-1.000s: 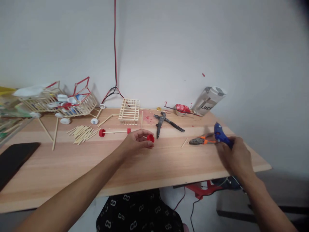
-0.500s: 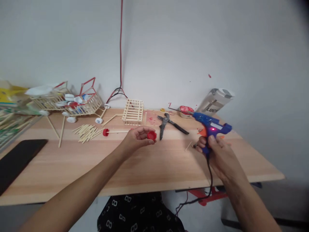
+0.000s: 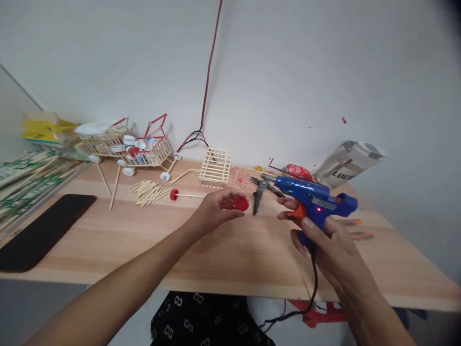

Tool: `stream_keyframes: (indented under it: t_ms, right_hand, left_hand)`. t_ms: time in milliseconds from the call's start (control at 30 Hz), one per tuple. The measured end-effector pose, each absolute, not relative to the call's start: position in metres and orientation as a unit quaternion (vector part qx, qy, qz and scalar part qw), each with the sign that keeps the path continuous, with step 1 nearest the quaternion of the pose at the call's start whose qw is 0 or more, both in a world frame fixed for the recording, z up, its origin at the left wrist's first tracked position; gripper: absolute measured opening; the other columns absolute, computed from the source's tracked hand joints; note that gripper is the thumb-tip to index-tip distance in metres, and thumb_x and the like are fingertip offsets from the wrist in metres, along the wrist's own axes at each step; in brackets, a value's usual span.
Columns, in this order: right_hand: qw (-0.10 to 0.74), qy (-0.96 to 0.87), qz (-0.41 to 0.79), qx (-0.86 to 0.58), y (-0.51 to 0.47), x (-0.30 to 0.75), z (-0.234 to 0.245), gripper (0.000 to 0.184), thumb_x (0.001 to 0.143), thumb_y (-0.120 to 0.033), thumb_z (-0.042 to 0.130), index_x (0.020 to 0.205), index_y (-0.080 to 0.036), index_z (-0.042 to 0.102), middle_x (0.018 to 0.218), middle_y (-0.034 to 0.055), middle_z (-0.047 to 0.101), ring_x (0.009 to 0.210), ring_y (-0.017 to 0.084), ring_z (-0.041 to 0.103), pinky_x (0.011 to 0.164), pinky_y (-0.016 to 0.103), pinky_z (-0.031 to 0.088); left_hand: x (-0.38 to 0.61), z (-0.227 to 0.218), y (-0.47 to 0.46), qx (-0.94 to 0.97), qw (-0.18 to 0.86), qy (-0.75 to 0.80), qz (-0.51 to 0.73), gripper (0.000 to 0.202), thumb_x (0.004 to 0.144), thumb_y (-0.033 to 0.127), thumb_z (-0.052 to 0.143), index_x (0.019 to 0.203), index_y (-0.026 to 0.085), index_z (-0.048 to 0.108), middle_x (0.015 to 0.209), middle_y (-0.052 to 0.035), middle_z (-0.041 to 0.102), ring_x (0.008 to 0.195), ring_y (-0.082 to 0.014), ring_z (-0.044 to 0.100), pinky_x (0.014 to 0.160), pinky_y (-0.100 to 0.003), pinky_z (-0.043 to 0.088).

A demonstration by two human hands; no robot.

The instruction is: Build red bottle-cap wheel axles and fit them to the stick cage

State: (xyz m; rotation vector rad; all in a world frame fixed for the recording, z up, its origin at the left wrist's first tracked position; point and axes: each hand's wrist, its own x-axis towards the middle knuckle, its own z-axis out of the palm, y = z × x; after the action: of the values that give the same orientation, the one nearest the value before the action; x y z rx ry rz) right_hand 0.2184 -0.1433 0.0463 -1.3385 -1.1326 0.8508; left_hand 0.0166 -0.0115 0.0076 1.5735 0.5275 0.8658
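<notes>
A red bottle cap point(image 3: 241, 203) is pinched in my left hand point(image 3: 220, 206), its hollow side toward me. My right hand point(image 3: 326, 235) grips a blue hot glue gun point(image 3: 306, 192) with an orange trigger and a lit red light. The gun's nozzle points left, some way right of the cap. Beyond my left hand lies a thin stick point(image 3: 190, 195) with another red cap point(image 3: 174, 194) on its end; my hand hides its other end. Pliers point(image 3: 258, 196) with dark handles lie between my hands, partly behind the gun. A small slatted stick basket point(image 3: 216, 168) stands behind.
Stick carts point(image 3: 151, 151) with white cap wheels and caps inside stand at the back left. Cut sticks point(image 3: 147, 192) lie loose nearby. A black flat pad point(image 3: 46, 230), bagged sticks point(image 3: 29, 187), a leaning can point(image 3: 353, 163) and orange-handled scissors point(image 3: 360, 235) are also on the table.
My view has turned left and the scene has shifted right. The glue gun has come lower and nearer the cap, and my right fingers have moved to its trigger. My left hand still holds the cap.
</notes>
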Motion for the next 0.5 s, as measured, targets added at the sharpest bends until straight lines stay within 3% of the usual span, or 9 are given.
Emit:
stream_keyframes:
  t_ms: [167, 267, 500]
  right_hand:
    - [0.507, -0.503, 0.357, -0.602, -0.160, 0.223, 0.045, 0.032, 0.084, -0.045, 0.061, 0.101, -0.019, 0.063, 0.089, 0.0075, 0.064, 0.053, 0.011, 0.048, 0.045, 0.025, 0.040]
    - [0.431, -0.514, 0.358, -0.649, -0.166, 0.223, 0.046, 0.037, 0.083, -0.051, 0.059, 0.096, -0.017, 0.063, 0.081, 0.0069, 0.063, 0.053, 0.012, 0.049, 0.042, 0.024, 0.038]
    - [0.332, -0.589, 0.256, -0.691, -0.172, 0.217, 0.048, 0.040, 0.088, -0.055, 0.048, 0.084, -0.018, 0.064, 0.070, 0.0048, 0.063, 0.058, 0.014, 0.054, 0.048, 0.025, 0.043]
  left_hand:
    - [0.016, 0.011, -0.013, 0.718, 0.531, 0.247, 0.376, 0.031, 0.069, 0.016, 0.075, 0.098, 0.014, 0.064, 0.100, -0.0071, 0.067, 0.089, -0.0160, 0.063, 0.084, -0.030, 0.051]
    - [0.016, 0.011, -0.015, 0.735, 0.504, 0.255, 0.375, 0.031, 0.069, 0.017, 0.075, 0.098, 0.014, 0.064, 0.099, -0.0067, 0.066, 0.089, -0.0157, 0.063, 0.084, -0.030, 0.050]
    - [0.018, 0.007, -0.018, 0.777, 0.459, 0.220, 0.370, 0.028, 0.073, 0.018, 0.073, 0.100, 0.016, 0.064, 0.099, -0.0058, 0.065, 0.091, -0.0166, 0.060, 0.084, -0.031, 0.049]
